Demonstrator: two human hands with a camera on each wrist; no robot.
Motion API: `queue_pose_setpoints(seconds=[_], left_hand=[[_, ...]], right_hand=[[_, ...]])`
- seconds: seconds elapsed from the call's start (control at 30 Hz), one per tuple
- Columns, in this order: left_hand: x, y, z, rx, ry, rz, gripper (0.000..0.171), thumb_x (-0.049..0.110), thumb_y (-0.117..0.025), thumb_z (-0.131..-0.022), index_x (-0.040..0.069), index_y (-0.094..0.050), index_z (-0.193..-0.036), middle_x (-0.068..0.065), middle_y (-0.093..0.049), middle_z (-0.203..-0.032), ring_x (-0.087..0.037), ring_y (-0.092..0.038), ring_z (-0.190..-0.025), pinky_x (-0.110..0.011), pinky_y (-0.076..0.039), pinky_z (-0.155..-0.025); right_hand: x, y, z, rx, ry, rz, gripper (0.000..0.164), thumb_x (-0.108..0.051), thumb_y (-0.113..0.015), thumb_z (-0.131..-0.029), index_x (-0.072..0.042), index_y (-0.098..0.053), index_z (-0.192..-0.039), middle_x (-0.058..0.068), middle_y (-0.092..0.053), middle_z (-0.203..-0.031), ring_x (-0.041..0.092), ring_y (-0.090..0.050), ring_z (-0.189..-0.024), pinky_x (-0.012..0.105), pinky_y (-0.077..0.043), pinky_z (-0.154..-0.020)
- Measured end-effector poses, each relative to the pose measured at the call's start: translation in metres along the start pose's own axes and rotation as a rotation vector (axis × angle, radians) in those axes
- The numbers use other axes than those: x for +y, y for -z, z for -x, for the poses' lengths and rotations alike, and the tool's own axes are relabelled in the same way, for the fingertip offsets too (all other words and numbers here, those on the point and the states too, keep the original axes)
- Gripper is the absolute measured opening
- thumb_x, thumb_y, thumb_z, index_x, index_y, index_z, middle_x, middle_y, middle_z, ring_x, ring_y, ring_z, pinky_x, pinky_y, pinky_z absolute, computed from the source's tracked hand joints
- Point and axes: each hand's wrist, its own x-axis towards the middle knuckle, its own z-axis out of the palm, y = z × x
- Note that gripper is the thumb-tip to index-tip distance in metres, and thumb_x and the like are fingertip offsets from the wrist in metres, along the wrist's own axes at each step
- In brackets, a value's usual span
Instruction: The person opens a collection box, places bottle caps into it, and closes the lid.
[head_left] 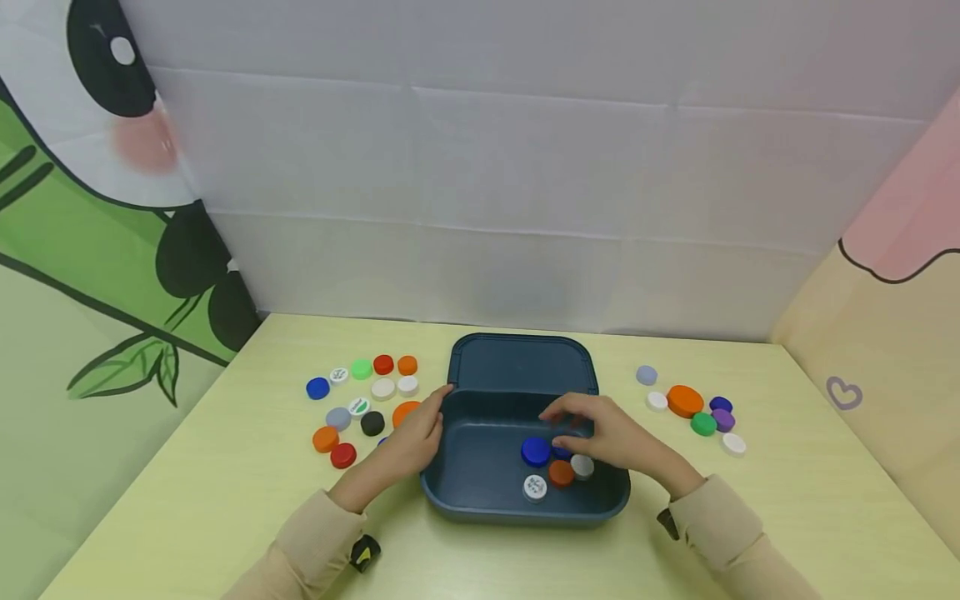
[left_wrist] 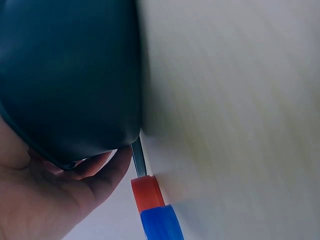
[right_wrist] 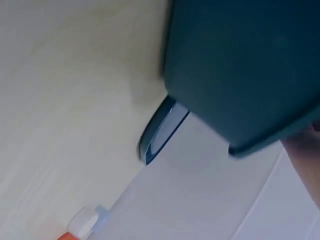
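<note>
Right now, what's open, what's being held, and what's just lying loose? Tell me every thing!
Box: open.
Lid: off, behind the box.
Box caps: loose inside it.
Left caps: loose on the table.
Right caps: loose on the table.
Left hand: grips the box's side.
Right hand: over the box, not visibly holding anything.

No word or number could be read. Inside the box (head_left: pixel 480 483), towards six o'clock, a printed white cap (head_left: pixel 535 487) bore dark, illegible marks. Towards ten o'clock of the box, a second white cap (head_left: pixel 339 376) had similar marks; a green-marked cap (head_left: pixel 359 407) lay nearer nine. A heart outline (head_left: pixel 846 406) marked the backdrop (head_left: pixel 862 342) at three.
</note>
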Motion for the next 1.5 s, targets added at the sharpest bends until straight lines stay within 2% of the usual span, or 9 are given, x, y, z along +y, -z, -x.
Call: queue_pose_setpoints(seconds=[0.2, 0.33, 0.5, 0.6, 0.83, 0.9, 1.1, 1.33, 1.5], left_hand=[[-0.002, -0.001, 0.0, 0.0, -0.001, 0.002, 0.044, 0.001, -0.033, -0.095, -0.006, -0.028, -0.138, -0.023, -0.036, -0.141, -0.034, -0.038, -0.129, -0.049, -0.032, -0.106], [-0.003, -0.002, 0.0, -0.003, -0.003, -0.002, 0.044, 0.002, -0.033, -0.095, -0.005, -0.028, -0.139, -0.022, -0.036, -0.141, -0.034, -0.037, -0.13, -0.048, -0.031, -0.106], [-0.003, -0.002, 0.0, 0.003, -0.011, -0.002, 0.044, 0.001, -0.033, -0.095, -0.005, -0.028, -0.138, -0.022, -0.036, -0.141, -0.034, -0.038, -0.129, -0.048, -0.032, -0.106], [-0.003, -0.002, 0.0, 0.002, -0.007, -0.004, 0.044, 0.002, -0.033, -0.095, -0.005, -0.028, -0.139, -0.022, -0.036, -0.142, -0.033, -0.038, -0.129, -0.048, -0.032, -0.106], [-0.004, -0.002, 0.001, -0.001, 0.015, 0.005, 0.044, 0.003, -0.034, -0.096, -0.004, -0.028, -0.139, -0.021, -0.036, -0.142, -0.033, -0.039, -0.129, -0.048, -0.032, -0.106], [-0.004, -0.001, 0.001, -0.001, 0.013, 0.008, 0.044, 0.003, -0.034, -0.096, -0.004, -0.028, -0.139, -0.021, -0.036, -0.142, -0.033, -0.039, -0.128, -0.048, -0.033, -0.105], [-0.004, -0.001, 0.001, -0.003, 0.003, 0.005, 0.044, 0.002, -0.034, -0.095, -0.005, -0.028, -0.139, -0.022, -0.037, -0.141, -0.033, -0.039, -0.128, -0.048, -0.033, -0.105], [-0.003, -0.002, 0.0, 0.0, -0.005, 0.007, 0.044, 0.001, -0.033, -0.095, -0.005, -0.028, -0.139, -0.023, -0.036, -0.142, -0.035, -0.036, -0.13, -0.049, -0.031, -0.106], [-0.003, -0.001, 0.0, 0.002, -0.007, -0.008, 0.044, 0.001, -0.033, -0.095, -0.004, -0.028, -0.139, -0.022, -0.036, -0.141, -0.035, -0.037, -0.129, -0.049, -0.032, -0.105]], right_hand=[[0.019, 0.02, 0.004, 0.157, -0.071, -0.062, 0.029, -0.012, -0.065, -0.083, -0.005, -0.06, -0.111, 0.012, -0.064, -0.108, 0.025, -0.06, -0.097, 0.039, -0.053, -0.081], [0.036, 0.03, 0.01, 0.227, -0.138, -0.088, 0.029, -0.011, -0.063, -0.085, -0.003, -0.06, -0.113, 0.014, -0.063, -0.111, 0.025, -0.06, -0.098, 0.033, -0.053, -0.082], [0.06, 0.036, 0.017, 0.311, -0.163, -0.053, 0.029, -0.006, -0.064, -0.083, 0.0, -0.06, -0.111, 0.016, -0.064, -0.107, 0.024, -0.061, -0.093, 0.023, -0.053, -0.078], [0.069, 0.04, 0.021, 0.342, -0.192, -0.024, 0.029, -0.004, -0.065, -0.082, 0.002, -0.06, -0.11, 0.018, -0.064, -0.106, 0.029, -0.062, -0.093, 0.021, -0.052, -0.076], [0.085, 0.05, 0.028, 0.354, -0.303, 0.005, 0.029, -0.006, -0.064, -0.084, 0.002, -0.059, -0.111, 0.021, -0.062, -0.11, 0.034, -0.06, -0.097, 0.031, -0.054, -0.079], [0.09, 0.051, 0.031, 0.357, -0.312, 0.017, 0.029, -0.006, -0.064, -0.083, 0.003, -0.059, -0.111, 0.022, -0.062, -0.109, 0.035, -0.06, -0.097, 0.034, -0.054, -0.079], [0.104, 0.055, 0.039, 0.371, -0.315, 0.057, 0.029, -0.008, -0.065, -0.082, 0.005, -0.059, -0.107, 0.022, -0.062, -0.103, 0.032, -0.06, -0.092, 0.031, -0.054, -0.072], [0.106, 0.06, 0.046, 0.295, -0.454, 0.099, 0.029, -0.006, -0.062, -0.083, 0.005, -0.059, -0.11, 0.023, -0.061, -0.109, 0.038, -0.056, -0.101, 0.042, -0.051, -0.079], [0.108, 0.063, 0.05, 0.231, -0.508, 0.149, 0.027, -0.005, -0.061, -0.083, 0.005, -0.059, -0.109, 0.024, -0.061, -0.108, 0.038, -0.056, -0.1, 0.044, -0.049, -0.082]])
